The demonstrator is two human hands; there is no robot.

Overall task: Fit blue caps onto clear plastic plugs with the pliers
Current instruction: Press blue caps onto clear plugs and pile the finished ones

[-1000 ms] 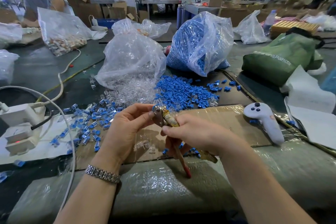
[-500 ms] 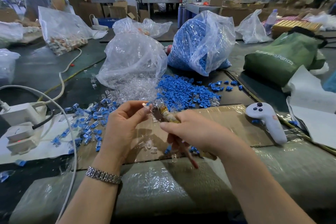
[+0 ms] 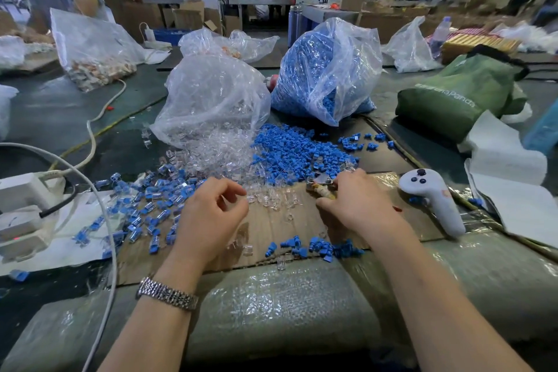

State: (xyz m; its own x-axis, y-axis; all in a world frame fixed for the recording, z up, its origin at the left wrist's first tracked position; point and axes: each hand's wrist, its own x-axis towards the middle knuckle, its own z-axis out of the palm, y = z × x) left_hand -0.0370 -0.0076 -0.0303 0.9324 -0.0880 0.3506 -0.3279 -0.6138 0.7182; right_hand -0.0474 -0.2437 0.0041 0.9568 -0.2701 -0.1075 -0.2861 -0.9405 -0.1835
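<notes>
Blue caps (image 3: 290, 154) lay heaped just beyond the cardboard sheet (image 3: 271, 229), clear plugs (image 3: 211, 148) spilled beside them. Both judged light, rigid, slippery; best pinched by the sides. Right hand (image 3: 359, 205) gripped the pliers (image 3: 321, 186) at the cardboard's far edge. Left hand (image 3: 211, 214) hovered over the cardboard, fingers loosely curled, holding nothing visible.

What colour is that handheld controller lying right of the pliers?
White, with dark buttons on top: the controller shows in the head view.

Glossy clear plastic bags (image 3: 211, 100), matt brown cardboard (image 3: 271, 220), shiny metal watch band (image 3: 167, 294).
</notes>
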